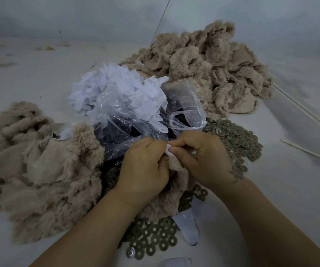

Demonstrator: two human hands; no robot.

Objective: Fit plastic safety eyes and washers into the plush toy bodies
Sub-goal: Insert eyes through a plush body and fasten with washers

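Left hand and right hand, both pinching one plush body, between two plush heaps.

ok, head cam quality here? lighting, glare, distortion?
Head view: dim, flat, bluish light with soft shadows; glare streaks on the clear bag; wide-angle bowing at the edges; far pile and hands slightly soft; washers still readable.
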